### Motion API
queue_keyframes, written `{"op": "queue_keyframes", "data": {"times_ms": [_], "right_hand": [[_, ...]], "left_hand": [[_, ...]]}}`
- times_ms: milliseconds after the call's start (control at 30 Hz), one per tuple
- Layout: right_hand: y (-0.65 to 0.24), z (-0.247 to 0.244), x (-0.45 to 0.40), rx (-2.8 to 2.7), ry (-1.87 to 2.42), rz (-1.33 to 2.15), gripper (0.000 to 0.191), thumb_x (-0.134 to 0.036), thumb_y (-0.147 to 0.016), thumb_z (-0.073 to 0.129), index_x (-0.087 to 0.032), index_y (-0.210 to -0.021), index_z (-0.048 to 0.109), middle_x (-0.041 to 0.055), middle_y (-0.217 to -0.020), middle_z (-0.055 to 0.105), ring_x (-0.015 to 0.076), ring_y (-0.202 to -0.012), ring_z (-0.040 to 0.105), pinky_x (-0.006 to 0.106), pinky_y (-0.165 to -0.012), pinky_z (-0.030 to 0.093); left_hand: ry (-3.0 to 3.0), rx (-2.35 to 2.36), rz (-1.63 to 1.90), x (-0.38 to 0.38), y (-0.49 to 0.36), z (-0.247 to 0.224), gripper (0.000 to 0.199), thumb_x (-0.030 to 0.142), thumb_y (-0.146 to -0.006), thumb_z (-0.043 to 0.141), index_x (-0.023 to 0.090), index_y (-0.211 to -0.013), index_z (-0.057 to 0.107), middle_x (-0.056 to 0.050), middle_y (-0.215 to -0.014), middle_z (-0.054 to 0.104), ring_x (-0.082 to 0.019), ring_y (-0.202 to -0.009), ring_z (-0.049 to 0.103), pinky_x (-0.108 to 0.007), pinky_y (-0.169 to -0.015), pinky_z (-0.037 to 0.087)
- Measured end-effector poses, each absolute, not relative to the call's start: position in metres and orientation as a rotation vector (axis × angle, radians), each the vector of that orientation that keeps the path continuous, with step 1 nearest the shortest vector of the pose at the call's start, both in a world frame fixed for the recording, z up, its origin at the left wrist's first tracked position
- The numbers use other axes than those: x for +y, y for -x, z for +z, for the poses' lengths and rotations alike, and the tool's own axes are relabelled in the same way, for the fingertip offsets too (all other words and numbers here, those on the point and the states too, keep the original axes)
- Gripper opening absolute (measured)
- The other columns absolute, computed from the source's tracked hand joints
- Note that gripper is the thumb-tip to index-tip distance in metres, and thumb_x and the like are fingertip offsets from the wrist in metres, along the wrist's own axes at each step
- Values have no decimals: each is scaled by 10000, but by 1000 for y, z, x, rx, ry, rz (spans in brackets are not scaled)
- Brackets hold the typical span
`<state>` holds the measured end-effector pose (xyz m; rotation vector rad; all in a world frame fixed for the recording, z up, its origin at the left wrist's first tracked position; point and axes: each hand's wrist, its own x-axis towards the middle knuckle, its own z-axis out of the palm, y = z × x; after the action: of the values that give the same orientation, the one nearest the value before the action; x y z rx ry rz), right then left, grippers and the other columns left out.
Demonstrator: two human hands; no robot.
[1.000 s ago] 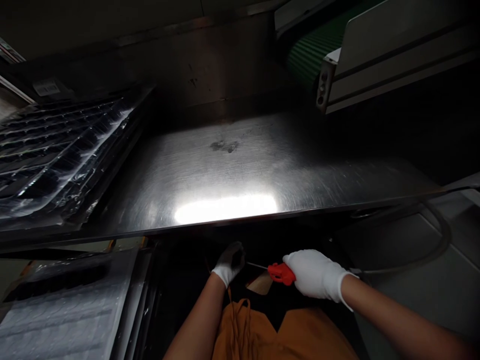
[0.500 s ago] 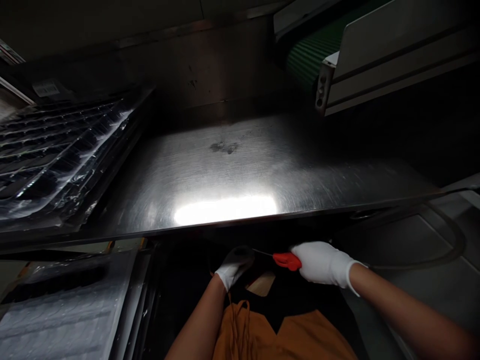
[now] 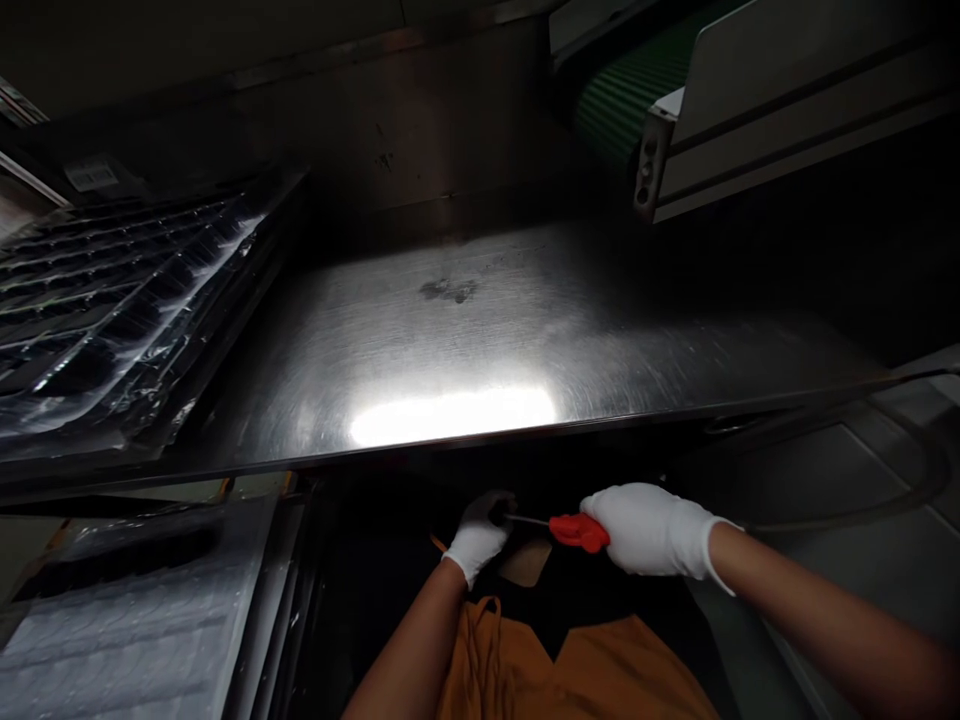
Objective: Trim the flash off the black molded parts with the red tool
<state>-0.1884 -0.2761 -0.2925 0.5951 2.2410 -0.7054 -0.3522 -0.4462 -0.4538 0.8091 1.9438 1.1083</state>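
Below the table's front edge, my right hand [image 3: 649,527], in a white glove, is closed around a tool with a red handle [image 3: 577,532]. A thin metal shaft [image 3: 531,519] runs from that handle toward my left hand [image 3: 480,540], also gloved. The left fingers are curled near the shaft's far end; dark shadow hides the tip and whatever they hold. A tan flat piece [image 3: 526,563] shows just below the shaft, between the hands. The tool's exact kind cannot be made out.
A steel table [image 3: 465,340] spans the middle. Stacked clear plastic trays [image 3: 127,300] stand on its left end, with more plastic trays [image 3: 142,610] lower left. A green conveyor belt [image 3: 622,100] comes in at upper right. A grey surface [image 3: 832,470] lies to the right.
My left hand has shifted slightly right, its fingers now showing more around the shaft's end. The right hand and red-handled tool have moved slightly right and down.
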Motion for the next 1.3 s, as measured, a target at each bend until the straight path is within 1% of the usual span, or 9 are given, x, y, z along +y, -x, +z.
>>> {"op": "queue_keyframes", "data": {"times_ms": [100, 200, 467, 600, 733, 833, 933, 1033, 1300], "right_hand": [[186, -286, -267, 2230, -736, -768, 235, -163, -704, 545, -211, -899, 667, 55, -824, 694, 222, -712, 651, 284, -597, 405], [179, -280, -259, 2192, -750, -836, 245, -154, -696, 552, -229, -898, 667, 29, -789, 689, 200, -684, 637, 278, -592, 406], [173, -275, -260, 2152, -709, -876, 268, -136, -676, 543, -224, -898, 664, 18, -786, 692, 196, -674, 631, 278, -570, 409], [175, -277, -265, 2197, -680, -812, 260, -123, -660, 545, -212, -875, 660, 32, -789, 682, 201, -677, 625, 283, -567, 393], [174, -280, -266, 2177, -622, -878, 256, -130, -657, 537, -213, -869, 652, 25, -779, 680, 193, -660, 618, 276, -550, 383], [171, -283, -265, 2218, -679, -806, 242, -136, -654, 541, -207, -856, 654, 34, -788, 678, 202, -675, 622, 282, -565, 392], [170, -284, -265, 2169, -678, -891, 255, -138, -658, 537, -217, -870, 655, 25, -782, 678, 193, -671, 623, 272, -555, 385], [171, -284, -265, 2177, -703, -854, 245, -138, -654, 546, -214, -858, 656, 26, -779, 679, 195, -670, 624, 272, -551, 385], [175, -290, -267, 2174, -661, -878, 231, -143, -642, 544, -218, -833, 650, 13, -763, 685, 195, -655, 623, 279, -544, 397]], "left_hand": [[-609, 2021, 1196, -446, 358, -453, 394, 63, -665, 693, 232, -1021, 676, -52, -1018, 704, -226, -957, 644, -339, -909, 485], [-551, 1997, 1301, -445, 363, -452, 478, 37, -635, 705, 236, -1065, 642, -24, -928, 707, -206, -901, 648, -325, -897, 481], [-775, 2024, 1269, -445, 363, -449, 382, 104, -751, 620, 235, -1109, 600, -19, -923, 707, -184, -883, 659, -318, -890, 482], [-779, 2043, 1273, -446, 363, -449, 380, 97, -746, 620, 229, -1102, 601, -18, -933, 703, -183, -888, 655, -314, -888, 478], [-725, 2020, 1324, -446, 363, -450, 385, 80, -722, 641, 233, -1075, 624, -11, -926, 704, -180, -889, 650, -304, -895, 474], [-734, 2017, 1331, -446, 363, -450, 376, 79, -722, 642, 234, -1065, 634, -8, -908, 706, -178, -886, 652, -301, -899, 470], [-730, 2016, 1345, -446, 363, -450, 358, 74, -721, 643, 233, -1041, 644, -8, -896, 706, -174, -866, 651, -294, -884, 473], [-720, 2002, 1361, -446, 363, -448, 356, 64, -711, 651, 238, -1022, 660, -5, -896, 704, -173, -868, 649, -288, -889, 471], [-760, 1988, 1320, -446, 358, -442, 369, 42, -725, 622, 244, -1028, 684, -21, -941, 712, -195, -917, 650, -330, -956, 473]]}}
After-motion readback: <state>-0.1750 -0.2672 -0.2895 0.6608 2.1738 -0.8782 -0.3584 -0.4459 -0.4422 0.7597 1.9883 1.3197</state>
